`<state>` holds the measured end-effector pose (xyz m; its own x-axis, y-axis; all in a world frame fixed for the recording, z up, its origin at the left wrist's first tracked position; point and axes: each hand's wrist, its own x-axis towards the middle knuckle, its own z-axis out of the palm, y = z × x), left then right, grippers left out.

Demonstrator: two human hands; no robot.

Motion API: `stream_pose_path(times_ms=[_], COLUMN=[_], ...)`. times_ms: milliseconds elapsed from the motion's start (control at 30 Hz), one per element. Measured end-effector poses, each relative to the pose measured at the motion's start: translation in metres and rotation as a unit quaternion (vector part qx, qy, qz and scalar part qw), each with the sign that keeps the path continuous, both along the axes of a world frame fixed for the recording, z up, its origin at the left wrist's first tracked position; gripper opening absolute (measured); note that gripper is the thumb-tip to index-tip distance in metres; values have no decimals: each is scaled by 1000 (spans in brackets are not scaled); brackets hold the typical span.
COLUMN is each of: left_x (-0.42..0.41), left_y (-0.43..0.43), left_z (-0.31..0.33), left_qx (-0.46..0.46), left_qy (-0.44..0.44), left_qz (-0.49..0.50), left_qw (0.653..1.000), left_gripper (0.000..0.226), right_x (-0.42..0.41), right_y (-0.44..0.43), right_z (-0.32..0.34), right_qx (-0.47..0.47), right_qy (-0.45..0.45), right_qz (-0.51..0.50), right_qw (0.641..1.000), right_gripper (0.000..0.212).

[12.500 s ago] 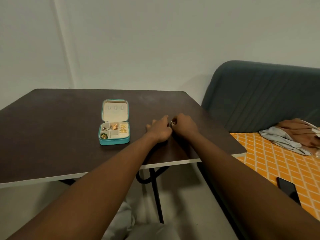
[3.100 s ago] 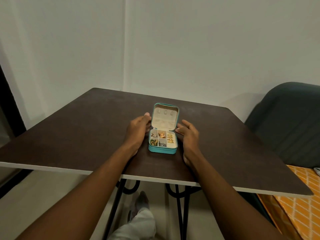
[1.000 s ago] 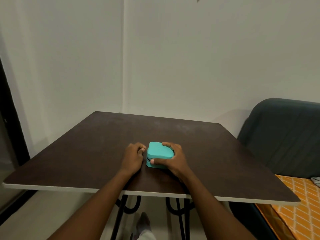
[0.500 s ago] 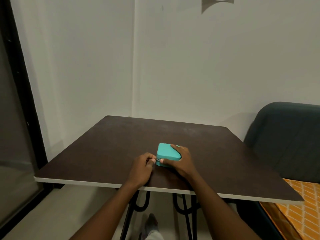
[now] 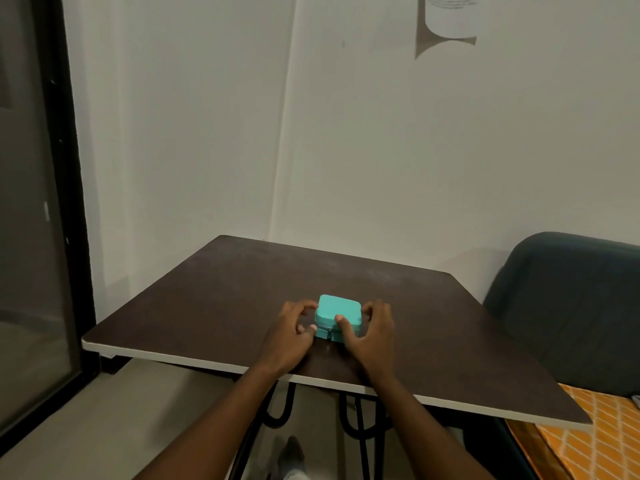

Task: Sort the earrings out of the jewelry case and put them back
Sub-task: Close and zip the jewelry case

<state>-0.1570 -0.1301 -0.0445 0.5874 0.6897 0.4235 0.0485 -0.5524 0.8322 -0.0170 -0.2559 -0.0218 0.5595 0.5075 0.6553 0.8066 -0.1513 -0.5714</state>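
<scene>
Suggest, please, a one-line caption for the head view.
A closed teal case on the dark table, held at its sides by the left hand and right hand, right thumb on lid.

dim, even indoor light; soft shadows on the wall [image 5: 381, 150]; slight blur; wide-angle bending at the edges.

We see 2 forearms, bare from the near edge of the view up to the wrists, ending in the left hand [image 5: 294, 329] and the right hand [image 5: 372, 332]. The fingers [image 5: 301, 305] have short nails. Lower down between the arms, we dimly make out a foot [image 5: 291, 453] in grey and a scrap of pale trouser cloth [image 5: 294, 476].
</scene>
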Motion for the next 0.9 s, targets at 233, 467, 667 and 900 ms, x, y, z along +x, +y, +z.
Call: stream_pose_path(times_ms=[233,467,667,900], left_x=[3,4,3,5], left_y=[-2,1,1,-2], left_z=[-5,-7,-7,-4], left_qx=[106,86,69,57], left_qy=[111,105,100,94], left_qz=[-40,-45,-47,-55], left_qw=[987,990,991,992], left_gripper=[59,59,58,58], right_x=[-18,-14,-17,-17], right_y=[0,6,7,7], right_z=[-4,-9,-6,-4], right_qx=[-240,-247,-240,-257], right_qy=[-135,-156,-137,-135], right_qz=[-15,-12,-17,-39], right_qw=[961,956,961,956], right_gripper=[33,27,38,31])
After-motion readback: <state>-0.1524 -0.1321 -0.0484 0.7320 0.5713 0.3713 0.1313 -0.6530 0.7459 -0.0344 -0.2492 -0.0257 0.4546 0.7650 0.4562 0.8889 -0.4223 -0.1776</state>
